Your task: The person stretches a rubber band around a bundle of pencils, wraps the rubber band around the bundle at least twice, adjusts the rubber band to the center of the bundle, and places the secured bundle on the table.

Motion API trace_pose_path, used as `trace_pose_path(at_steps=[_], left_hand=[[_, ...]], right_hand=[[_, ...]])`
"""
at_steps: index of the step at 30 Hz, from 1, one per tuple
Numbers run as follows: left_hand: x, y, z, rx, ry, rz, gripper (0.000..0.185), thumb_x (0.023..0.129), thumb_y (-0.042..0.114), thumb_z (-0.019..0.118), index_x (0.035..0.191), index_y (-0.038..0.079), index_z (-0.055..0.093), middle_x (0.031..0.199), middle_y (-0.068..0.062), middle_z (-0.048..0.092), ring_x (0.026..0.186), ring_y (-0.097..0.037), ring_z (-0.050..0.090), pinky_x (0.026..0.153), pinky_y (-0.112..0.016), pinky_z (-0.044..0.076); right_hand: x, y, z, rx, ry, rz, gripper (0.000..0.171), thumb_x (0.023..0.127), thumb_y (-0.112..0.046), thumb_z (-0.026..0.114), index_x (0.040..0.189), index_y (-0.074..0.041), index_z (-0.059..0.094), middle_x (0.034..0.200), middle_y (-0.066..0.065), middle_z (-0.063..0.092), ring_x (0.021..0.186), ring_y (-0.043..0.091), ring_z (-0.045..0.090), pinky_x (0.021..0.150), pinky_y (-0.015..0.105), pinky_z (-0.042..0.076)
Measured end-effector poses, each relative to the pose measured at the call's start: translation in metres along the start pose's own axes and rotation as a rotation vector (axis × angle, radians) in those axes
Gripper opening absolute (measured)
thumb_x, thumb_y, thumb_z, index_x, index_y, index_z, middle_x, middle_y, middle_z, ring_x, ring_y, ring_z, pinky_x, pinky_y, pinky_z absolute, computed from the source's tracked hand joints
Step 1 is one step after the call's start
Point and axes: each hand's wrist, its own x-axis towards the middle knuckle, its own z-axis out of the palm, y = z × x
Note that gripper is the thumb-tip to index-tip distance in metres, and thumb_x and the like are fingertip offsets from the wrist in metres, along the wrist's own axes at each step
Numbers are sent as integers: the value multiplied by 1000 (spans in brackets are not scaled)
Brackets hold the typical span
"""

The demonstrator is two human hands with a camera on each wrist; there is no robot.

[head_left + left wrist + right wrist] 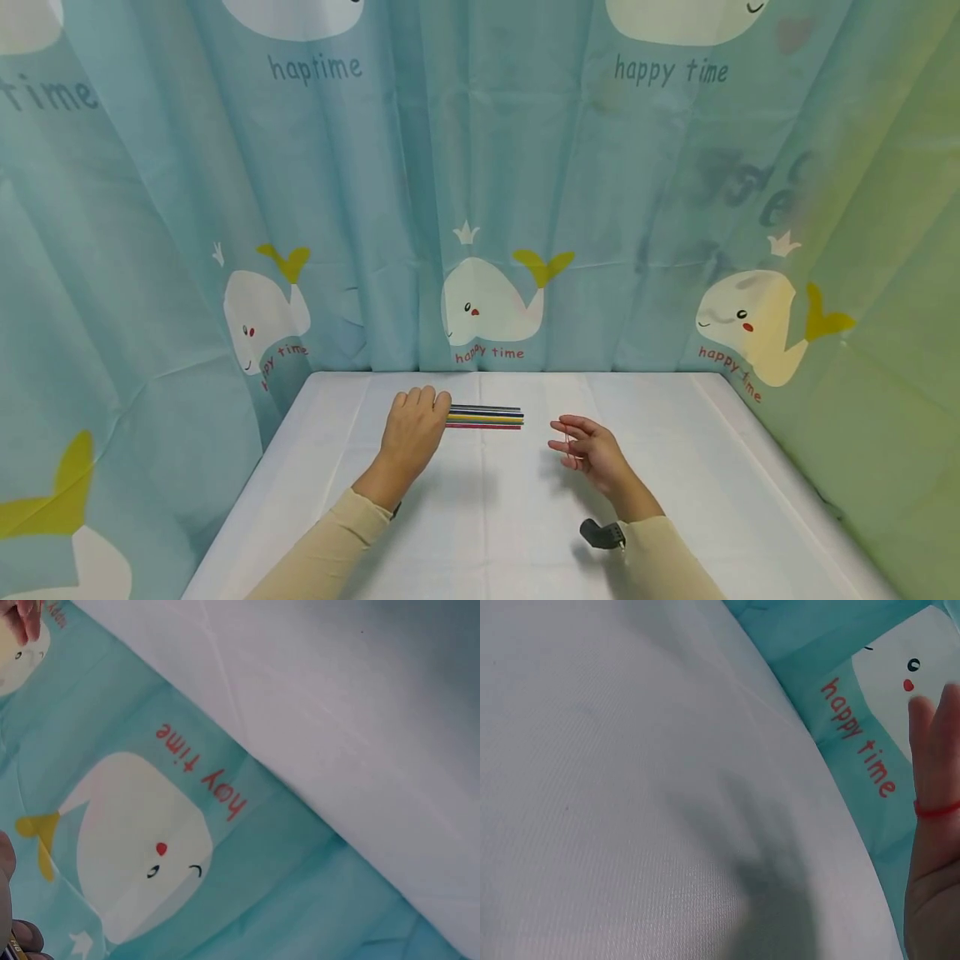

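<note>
In the head view, my left hand [416, 429] grips a bundle of thin pencils [486, 417], dark, yellow, blue and red among them. Their free ends point right, above the table; the other ends are hidden in the fist. To the right, apart from the bundle, my right hand [600, 454] has its fingers spread and extended. A thin red rubber band [567, 442] is stretched around those fingers. The right wrist view shows the same band crossing straight fingers [934, 765]. Only a corner of the left wrist view catches my left fingertips and a pencil end [15, 946].
A white-covered table [480, 533] lies beneath both hands. Behind it and along the sides hangs a blue-green curtain [405, 167] printed with whales. A black device [602, 534] is strapped at my right wrist.
</note>
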Motion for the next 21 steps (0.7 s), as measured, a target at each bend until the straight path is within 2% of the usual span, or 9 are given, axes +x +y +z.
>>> trace_pose_path(at_steps=[4,8,11,13,17,21], left_hand=[[0,1,0,2,-12,4,15,85,9,68,87,8,53,71,-7,44,63,-23,46,55,-32,30],[-3,-3,4,13,12,-4,16,85,9,68,88,9,52,72,-7,44,63,-23,47,56,-32,31],[-6,-6,6,9,18,-19,20,83,9,71,88,8,52,72,-7,44,63,-24,47,56,-33,31],[-8,-6,6,2,4,-19,21,82,10,72,88,8,52,72,-7,44,63,-23,46,56,-33,31],[-8,-3,6,0,-27,2,20,83,11,72,89,8,53,72,-7,46,64,-23,47,56,-32,31],[-8,0,6,-8,-4,20,20,82,11,73,89,9,54,72,-7,47,64,-24,48,57,-33,33]], right_hand=[[-2,-1,1,-56,-71,-23,52,90,10,54,140,0,43,133,18,57,96,26,69,63,29,54],[-2,-2,7,-156,-139,-101,53,86,2,68,135,3,47,126,26,58,94,25,69,73,38,56],[-2,-5,15,-207,-175,-153,55,83,-2,73,132,5,48,124,31,57,94,25,69,76,44,55],[-4,-9,23,-231,-184,-172,58,83,-3,74,133,5,47,121,28,60,94,26,69,75,44,55],[-11,-24,41,-315,-191,-207,65,81,-4,77,138,-1,45,120,22,63,97,30,68,72,43,56],[-16,-40,60,-394,-227,-251,75,79,-2,78,143,-6,39,125,25,60,101,34,65,70,44,56]])
